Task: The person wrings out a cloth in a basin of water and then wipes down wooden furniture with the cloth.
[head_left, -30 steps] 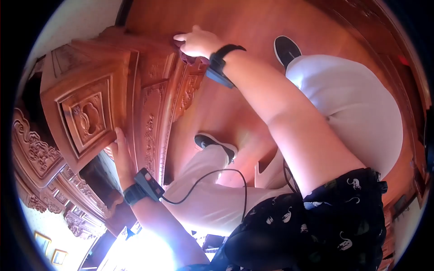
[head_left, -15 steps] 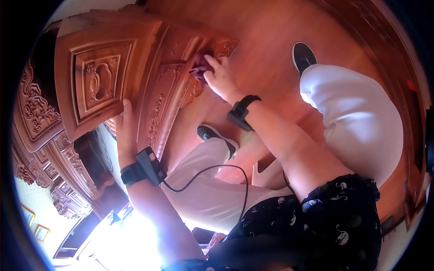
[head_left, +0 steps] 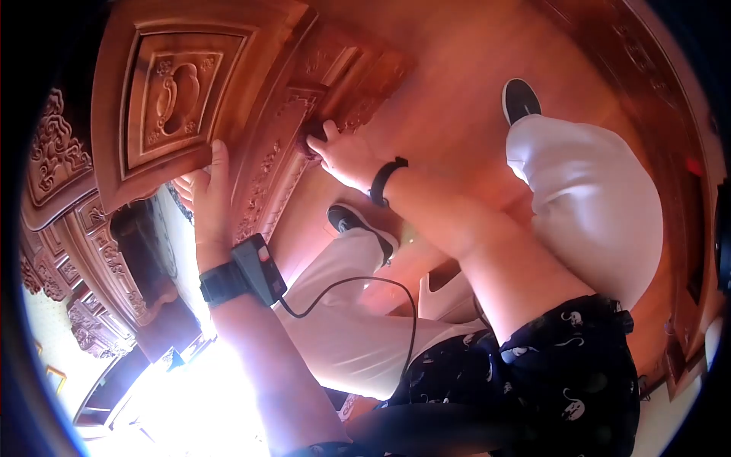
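Observation:
My left hand [head_left: 211,202] grips the lower edge of a carved wooden panel [head_left: 228,84], thumb on its front face and fingers curled behind. My right hand [head_left: 349,158] presses a dark red cloth [head_left: 309,145] against the carved wooden trim [head_left: 266,179] beside the panel. Part of the cloth is hidden under that hand, and its index finger sticks out. Scrollwork and floral relief run along the trim.
More carved furniture [head_left: 57,164] stands at the left, next to a dark glossy surface [head_left: 145,247]. My shoes [head_left: 521,100] rest on the reddish wooden floor [head_left: 449,68]. A black cable [head_left: 343,282] runs from my left wrist device [head_left: 257,268]. Bright glare fills the lower left.
My right hand has slid the cloth left and slightly down along the carved trim. My left hand keeps its hold on the panel, while the view has shifted a little.

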Demonstrator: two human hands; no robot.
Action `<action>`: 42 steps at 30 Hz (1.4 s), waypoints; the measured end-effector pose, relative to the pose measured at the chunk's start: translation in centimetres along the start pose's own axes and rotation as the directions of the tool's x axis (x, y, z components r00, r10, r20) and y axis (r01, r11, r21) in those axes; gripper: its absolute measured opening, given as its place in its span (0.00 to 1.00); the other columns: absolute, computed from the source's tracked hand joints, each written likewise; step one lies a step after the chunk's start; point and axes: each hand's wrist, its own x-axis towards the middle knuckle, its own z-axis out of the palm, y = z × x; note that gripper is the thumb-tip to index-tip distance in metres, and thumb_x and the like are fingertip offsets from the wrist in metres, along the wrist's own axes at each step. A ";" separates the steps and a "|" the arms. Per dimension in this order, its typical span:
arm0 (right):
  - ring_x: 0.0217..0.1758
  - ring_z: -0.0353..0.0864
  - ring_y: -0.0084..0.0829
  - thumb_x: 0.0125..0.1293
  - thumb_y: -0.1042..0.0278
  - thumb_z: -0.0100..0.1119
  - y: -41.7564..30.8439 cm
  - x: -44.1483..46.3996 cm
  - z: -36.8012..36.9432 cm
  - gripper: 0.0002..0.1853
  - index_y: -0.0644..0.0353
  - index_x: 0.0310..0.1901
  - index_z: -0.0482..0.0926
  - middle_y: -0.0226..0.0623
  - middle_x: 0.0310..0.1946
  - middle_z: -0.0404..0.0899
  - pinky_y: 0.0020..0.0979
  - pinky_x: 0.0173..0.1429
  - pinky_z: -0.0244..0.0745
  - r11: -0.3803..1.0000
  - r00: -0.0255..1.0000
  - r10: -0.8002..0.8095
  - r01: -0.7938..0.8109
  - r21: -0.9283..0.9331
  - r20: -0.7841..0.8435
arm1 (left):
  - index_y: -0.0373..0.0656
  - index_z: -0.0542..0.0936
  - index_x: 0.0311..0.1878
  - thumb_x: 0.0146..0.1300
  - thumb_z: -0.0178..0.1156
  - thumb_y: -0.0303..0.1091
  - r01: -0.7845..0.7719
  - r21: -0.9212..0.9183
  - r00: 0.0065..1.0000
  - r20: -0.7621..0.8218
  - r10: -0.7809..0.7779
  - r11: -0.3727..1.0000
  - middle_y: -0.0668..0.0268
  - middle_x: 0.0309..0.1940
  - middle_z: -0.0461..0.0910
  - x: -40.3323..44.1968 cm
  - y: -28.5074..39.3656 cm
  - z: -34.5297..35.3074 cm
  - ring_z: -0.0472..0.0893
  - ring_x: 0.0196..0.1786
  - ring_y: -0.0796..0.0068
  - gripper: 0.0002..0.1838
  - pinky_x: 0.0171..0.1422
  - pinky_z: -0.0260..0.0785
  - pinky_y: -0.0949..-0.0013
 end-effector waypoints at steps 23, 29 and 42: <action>0.27 0.76 0.40 0.46 0.73 0.53 1.2 2.2 -0.6 0.16 0.77 0.36 0.74 0.57 0.38 0.69 0.31 0.22 0.73 0.877 0.990 -0.141 0.126 -0.463 0.003 | 0.27 0.67 0.48 0.62 0.48 0.53 0.180 -0.103 0.968 0.197 -0.157 0.978 0.56 0.45 0.69 -0.4 1.5 -0.4 0.67 0.47 0.68 0.31 0.53 0.57 0.73; 0.30 0.76 0.43 0.48 0.71 0.51 0.7 2.5 1.7 0.13 0.71 0.33 0.77 0.54 0.37 0.71 0.38 0.30 0.73 0.938 0.979 -0.203 0.197 -0.286 0.010 | 0.28 0.60 0.57 0.62 0.49 0.51 0.091 -0.068 0.984 0.162 -0.079 0.994 0.53 0.60 0.52 1.0 -1.7 -0.3 0.58 0.58 0.65 0.34 0.63 0.49 0.67; 0.35 0.76 0.49 0.58 0.66 0.44 4.6 2.8 -6.2 0.11 0.48 0.42 0.73 0.50 0.40 0.66 0.46 0.37 0.71 0.997 0.988 0.050 -0.040 -0.072 0.144 | 0.26 0.61 0.58 0.64 0.48 0.47 0.125 -0.027 0.981 0.152 -0.120 0.992 0.49 0.57 0.62 1.2 -2.0 -0.6 0.63 0.58 0.62 0.32 0.63 0.50 0.67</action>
